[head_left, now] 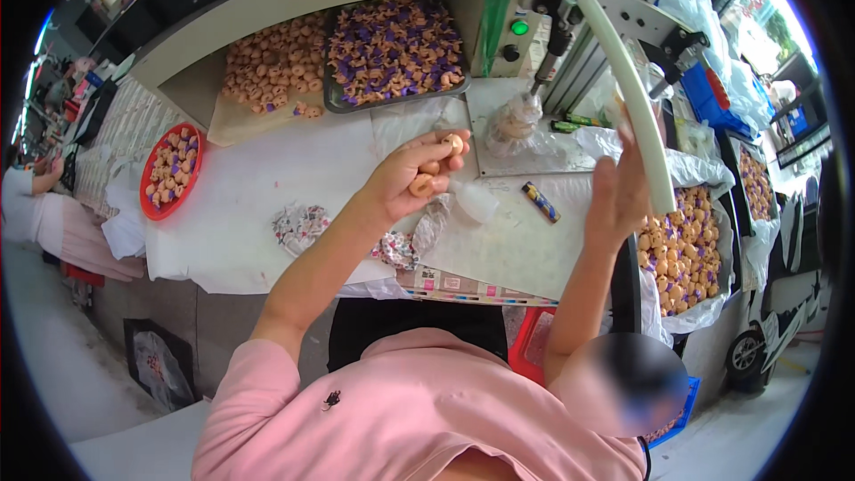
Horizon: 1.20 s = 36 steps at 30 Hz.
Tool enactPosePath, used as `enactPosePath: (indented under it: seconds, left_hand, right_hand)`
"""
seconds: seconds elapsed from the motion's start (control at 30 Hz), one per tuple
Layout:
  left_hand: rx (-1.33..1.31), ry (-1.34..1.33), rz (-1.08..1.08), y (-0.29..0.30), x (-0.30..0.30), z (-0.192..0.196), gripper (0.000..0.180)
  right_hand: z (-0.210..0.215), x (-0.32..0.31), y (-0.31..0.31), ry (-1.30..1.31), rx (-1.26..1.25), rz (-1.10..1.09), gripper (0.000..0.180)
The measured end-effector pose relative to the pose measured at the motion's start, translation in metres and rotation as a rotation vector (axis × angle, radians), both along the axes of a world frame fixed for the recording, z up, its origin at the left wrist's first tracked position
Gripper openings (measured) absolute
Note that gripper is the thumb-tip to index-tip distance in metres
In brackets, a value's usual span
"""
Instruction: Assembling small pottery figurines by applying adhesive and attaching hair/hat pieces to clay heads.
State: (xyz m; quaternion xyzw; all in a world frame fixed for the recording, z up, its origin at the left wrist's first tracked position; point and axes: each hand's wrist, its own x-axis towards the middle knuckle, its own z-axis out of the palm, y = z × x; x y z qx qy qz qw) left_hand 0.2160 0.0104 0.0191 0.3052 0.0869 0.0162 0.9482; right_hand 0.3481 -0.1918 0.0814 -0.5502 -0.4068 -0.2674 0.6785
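Several small peach-coloured doll heads (421, 184) are in my left hand (397, 180), one of them pinched at the fingertips. This hand is above the white-covered table, left of a bench press (554, 44). My right hand (613, 200) is raised against the press's long white curved lever (634, 93), its fingers partly hidden behind it. Under the press's ram, a plastic-wrapped round fixture (515, 118) sits on a metal plate (563, 157). Between my hands lie a small translucent cup (476, 202) and a dark tube with yellow marks (541, 202).
A black tray (396, 103) of purple-and-peach pieces stands at the back, beside a heap of heads (276, 62). On the left is a red basket (145, 180) of pieces. A lined crate of heads (681, 249) stands right. Floral cloth (301, 225) lies near the front edge.
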Motion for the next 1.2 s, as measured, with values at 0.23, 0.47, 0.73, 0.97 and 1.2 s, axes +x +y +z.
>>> enactPosePath:
  seconds: [0.23,0.47,0.73,0.97,1.2]
  left_hand:
    - [-0.493,0.032,0.142,-0.019,-0.059,-0.019,0.029]
    - [-0.485,-0.031,0.193,-0.032,-0.082,-0.041,0.027]
    - [-0.512,0.087,0.27,-0.042,-0.089,-0.044,0.027]
    - [-0.4,0.028,0.249,-0.047,-0.08,-0.053,0.033]
    - [-0.254,0.119,0.235,-0.049,-0.081,-0.06,0.037]
  right_hand:
    - [-0.099,-0.052,0.016,0.072,-0.901,-0.092,0.035]
    - [-0.112,-0.06,0.02,0.275,-0.934,-0.041,0.034]
    - [-0.085,-0.076,-0.007,1.017,-0.421,0.455,0.025]
    - [-0.085,-0.088,-0.008,1.0,-0.239,0.495,0.034]
    - [-0.085,-0.098,-0.006,0.614,-0.423,0.168,0.038]
